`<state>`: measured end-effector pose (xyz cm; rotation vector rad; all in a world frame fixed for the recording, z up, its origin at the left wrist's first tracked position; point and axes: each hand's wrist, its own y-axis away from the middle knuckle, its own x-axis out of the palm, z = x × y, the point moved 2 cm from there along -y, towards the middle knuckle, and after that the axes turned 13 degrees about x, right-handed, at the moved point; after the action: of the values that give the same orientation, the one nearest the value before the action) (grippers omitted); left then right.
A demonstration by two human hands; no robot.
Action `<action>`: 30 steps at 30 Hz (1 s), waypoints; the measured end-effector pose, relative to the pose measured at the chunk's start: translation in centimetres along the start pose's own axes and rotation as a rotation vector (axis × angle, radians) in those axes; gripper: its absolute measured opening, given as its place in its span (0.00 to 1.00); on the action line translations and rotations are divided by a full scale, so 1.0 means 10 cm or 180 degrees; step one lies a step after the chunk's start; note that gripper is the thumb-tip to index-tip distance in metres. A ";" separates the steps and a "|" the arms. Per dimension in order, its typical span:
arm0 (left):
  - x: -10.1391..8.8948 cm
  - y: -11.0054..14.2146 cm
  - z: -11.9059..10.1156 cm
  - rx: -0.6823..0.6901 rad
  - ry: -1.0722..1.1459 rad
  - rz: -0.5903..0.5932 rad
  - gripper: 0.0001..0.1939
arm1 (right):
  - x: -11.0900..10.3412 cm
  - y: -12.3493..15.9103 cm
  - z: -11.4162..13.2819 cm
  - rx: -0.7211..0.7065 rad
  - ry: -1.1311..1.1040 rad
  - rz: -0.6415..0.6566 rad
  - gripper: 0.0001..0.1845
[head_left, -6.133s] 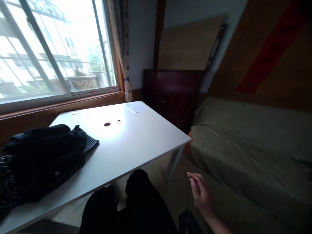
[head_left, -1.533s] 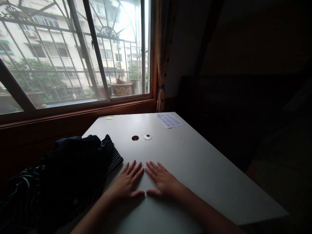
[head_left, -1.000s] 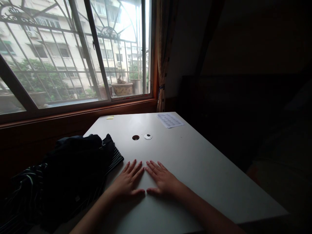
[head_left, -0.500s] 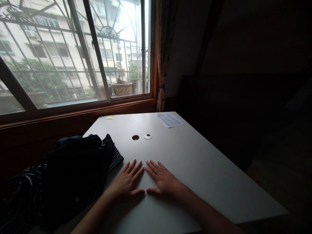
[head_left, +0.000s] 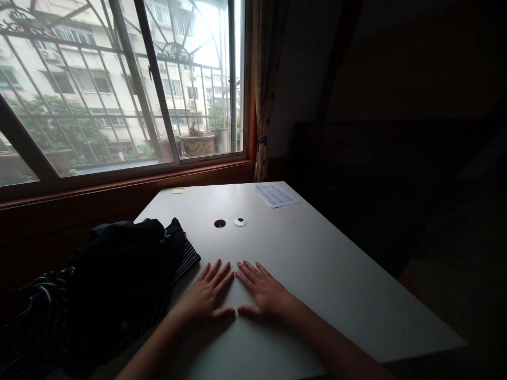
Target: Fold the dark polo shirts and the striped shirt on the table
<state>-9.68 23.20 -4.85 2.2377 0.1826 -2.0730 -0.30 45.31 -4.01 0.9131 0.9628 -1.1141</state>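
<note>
My left hand (head_left: 208, 293) lies flat on the white table (head_left: 317, 279), fingers spread, holding nothing. Beside it my right hand (head_left: 261, 293) rests palm down in the same way, also without anything in it. The two thumbs and index fingers nearly meet, with a narrow gap between them. Just left of my left hand is a heap of dark clothes (head_left: 119, 279), some of it black with thin white stripes; single garments are hard to make out in the shade. Neither hand touches the heap's visible edge.
Beyond my hands the tabletop has a round cable hole (head_left: 219, 224) and a white cable-hole cover (head_left: 240, 222). Printed paper (head_left: 276, 194) lies at the far right corner, a yellow sticky note (head_left: 178, 190) at the far left. A barred window (head_left: 119, 95) and tied curtain (head_left: 261, 132) stand behind.
Some six seconds ago my right hand was off the table at the right and my left out of view. Both now lie flat on the table; over the last second and a half they stay still.
</note>
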 end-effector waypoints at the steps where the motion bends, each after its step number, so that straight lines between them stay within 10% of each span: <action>1: 0.00 0.00 0.00 -0.0001 -0.0002 0.0000 0.47 | 0.00 0.00 0.00 -0.0001 -0.0007 0.0003 0.51; 30: 0.02 0.00 0.01 0.0023 -0.0013 -0.0036 0.47 | 0.02 -0.01 0.00 0.0000 -0.0012 -0.0017 0.51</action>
<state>-9.77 23.14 -5.09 2.2418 0.1882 -2.0871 -0.33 45.26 -4.17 0.9087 0.9625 -1.1200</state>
